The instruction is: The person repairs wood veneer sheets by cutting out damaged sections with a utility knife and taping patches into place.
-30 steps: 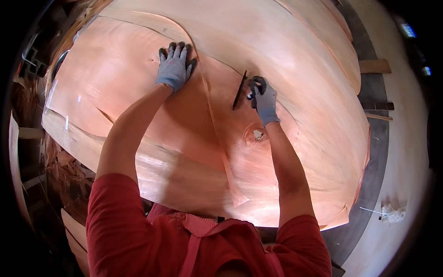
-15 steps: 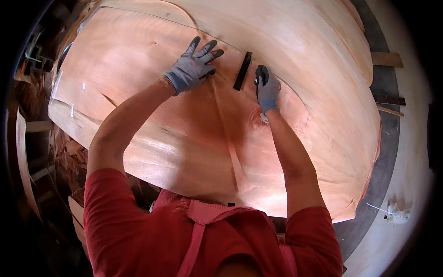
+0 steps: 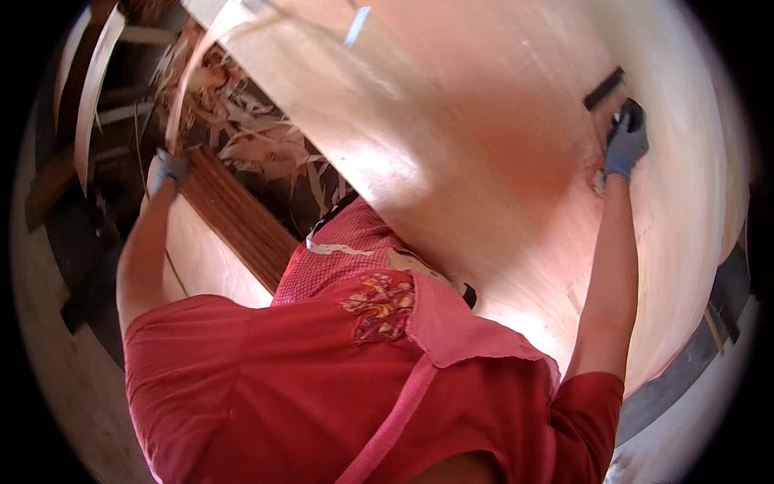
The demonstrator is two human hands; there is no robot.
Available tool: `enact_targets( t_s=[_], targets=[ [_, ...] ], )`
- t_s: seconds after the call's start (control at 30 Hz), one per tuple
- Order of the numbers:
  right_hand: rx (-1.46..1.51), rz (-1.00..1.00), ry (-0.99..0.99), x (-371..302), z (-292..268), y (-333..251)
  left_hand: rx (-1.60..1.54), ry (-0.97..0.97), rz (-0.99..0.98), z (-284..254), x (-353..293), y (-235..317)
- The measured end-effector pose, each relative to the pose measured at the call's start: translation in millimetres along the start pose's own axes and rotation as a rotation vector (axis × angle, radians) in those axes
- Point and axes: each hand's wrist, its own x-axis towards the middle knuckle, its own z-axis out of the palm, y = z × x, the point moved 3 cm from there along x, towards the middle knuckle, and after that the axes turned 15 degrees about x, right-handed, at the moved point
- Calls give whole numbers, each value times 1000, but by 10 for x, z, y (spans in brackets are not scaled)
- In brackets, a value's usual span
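Observation:
My left hand [image 3: 168, 169], in a grey glove, is far out to the left and blurred. Its fingers close at the lower end of a long, thin, curved veneer strip [image 3: 190, 85]. My right hand [image 3: 627, 147], gloved in grey with dark fingertips, rests on the large pale-pink wood veneer sheet [image 3: 476, 137]. Those fingers are curled round something small; only a whitish bit shows. Just beyond them a short black flat bar [image 3: 604, 88] lies on the sheet. Beside my right wrist is a rough knot patch [image 3: 599, 179] in the veneer.
Torn veneer scraps [image 3: 250, 133] are heaped on the left, below the sheet's edge. A brown ridged wood piece [image 3: 230, 214] and a pale board [image 3: 205, 250] stand between my left arm and body. A small light-blue strip [image 3: 356, 26] lies on the sheet.
My left hand has left the sheet and swung down to the left, now with a veneer strip. The view has turned left; my right hand stays near the black bar.

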Motion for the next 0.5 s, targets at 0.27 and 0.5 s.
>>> enact_targets(
  t_s=[0.27, 0.5],
  targets=[
    [33, 41, 8, 90, -207, 199, -983, -459, 800, -802, -2134, 1454],
    [-94, -42, -30, 159, -269, 209, -1036, -712, 1257, -1119, -2490, 1460]
  ],
)
